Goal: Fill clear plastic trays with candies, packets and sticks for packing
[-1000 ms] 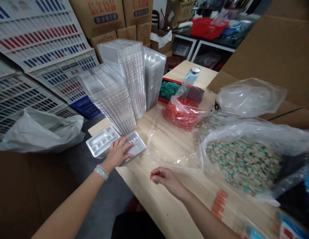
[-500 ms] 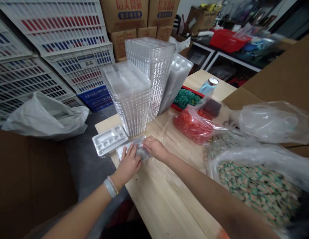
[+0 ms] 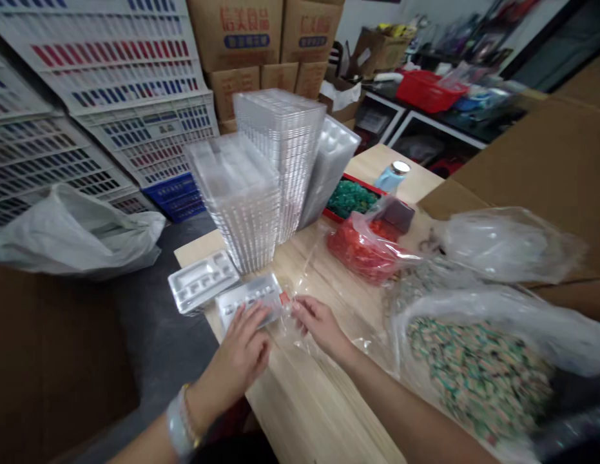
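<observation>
My left hand [image 3: 244, 351] lies over the near edge of a clear plastic tray [image 3: 270, 287] with small compartments, fingers outstretched and a little apart. To the right of that tray, my right hand [image 3: 321, 325] has its thumb and fingers drawn together; whatever is between them is hidden. Just off its fingertips, a small orange-red piece [image 3: 284, 298] sits at the tray's right edge. A second compartment tray [image 3: 203, 281] lies to the left, by the table's edge. Thin clear plastic is spread on the table around my right hand.
Tall stacks of clear trays [image 3: 236, 200] stand behind the hands. At right are a bag of orange-red pieces [image 3: 360, 248], a red box with green pieces [image 3: 350, 198], a blue cup [image 3: 390, 177] and a big bag of small wrapped pieces [image 3: 478, 361]. Crates [image 3: 149, 129] rise at left.
My right hand came in to the tray with an orange-red piece, then drew back slightly right. An orange-red piece now shows at the tray's edge. My left hand slid toward the tray's near side.
</observation>
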### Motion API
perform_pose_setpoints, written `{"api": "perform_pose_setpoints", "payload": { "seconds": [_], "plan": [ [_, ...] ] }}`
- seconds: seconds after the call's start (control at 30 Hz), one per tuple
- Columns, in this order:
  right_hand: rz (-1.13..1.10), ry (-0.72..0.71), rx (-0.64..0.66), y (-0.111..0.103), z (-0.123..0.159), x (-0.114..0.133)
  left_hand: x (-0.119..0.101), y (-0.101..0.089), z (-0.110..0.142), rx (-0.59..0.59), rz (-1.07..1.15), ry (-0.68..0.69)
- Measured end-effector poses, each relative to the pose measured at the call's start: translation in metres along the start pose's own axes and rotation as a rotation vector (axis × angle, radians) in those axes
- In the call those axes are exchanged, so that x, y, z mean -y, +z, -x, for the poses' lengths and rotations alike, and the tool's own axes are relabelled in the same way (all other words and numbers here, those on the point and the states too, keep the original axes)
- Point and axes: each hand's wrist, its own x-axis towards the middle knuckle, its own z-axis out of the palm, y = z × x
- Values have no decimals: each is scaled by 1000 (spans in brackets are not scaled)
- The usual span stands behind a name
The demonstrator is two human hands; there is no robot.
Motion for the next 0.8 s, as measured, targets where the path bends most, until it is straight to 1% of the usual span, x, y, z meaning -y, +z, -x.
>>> {"api": "perform_pose_setpoints", "payload": {
  "seconds": [0.07, 0.1, 0.13, 0.17, 0.2, 0.23, 0.3, 0.33, 0.4, 0.43, 0.5, 0.53, 0.6, 0.63, 0.67, 0.7, 0.73, 0.77, 0.8],
  "plan": [
    [-224, 223, 86, -6, 45, -14, -30, 5, 12, 47, 20, 107],
    [-276, 300, 84, -10, 69, -27, -45, 13, 20, 95, 40, 157],
    [-283, 365, 52, -13, 93, -43, -58, 22, 27, 158, 67, 205],
    [-261, 437, 3, -16, 115, -61, -70, 32, 32, 218, 103, 250],
    [-218, 507, -99, -18, 135, -79, -79, 43, 34, 278, 141, 287],
    [-170, 537, -198, -21, 152, -97, -85, 53, 33, 321, 179, 303],
    [-3, 519, -381, -26, 176, -127, -91, 70, 20, 352, 245, 271],
    [102, 485, -442, -28, 184, -137, -92, 77, 9, 339, 273, 232],
    [314, 434, -501, -32, 195, -146, -90, 86, -20, 271, 321, 148],
    [397, 430, -501, -33, 199, -147, -89, 89, -37, 234, 340, 119],
    [496, 473, -461, -35, 206, -144, -87, 90, -73, 167, 356, 94],
    [524, 507, -441, -36, 209, -142, -87, 87, -93, 129, 357, 100],
    [560, 572, -428, -41, 211, -134, -89, 77, -139, 35, 361, 153],
    [569, 585, -442, -47, 208, -127, -92, 69, -166, -16, 362, 192],
    [572, 564, -472, -56, 202, -117, -94, 60, -195, -63, 363, 230],
    [570, 502, -518, -68, 192, -104, -97, 52, -226, -86, 350, 259],
    [562, 401, -575, -84, 177, -86, -99, 46, -257, -85, 317, 258],
    [552, 255, -636, -103, 158, -64, -101, 41, -286, -58, 268, 227],
    [545, 90, -712, -124, 134, -40, -101, 40, -313, 26, 200, 167]
  ]
}}
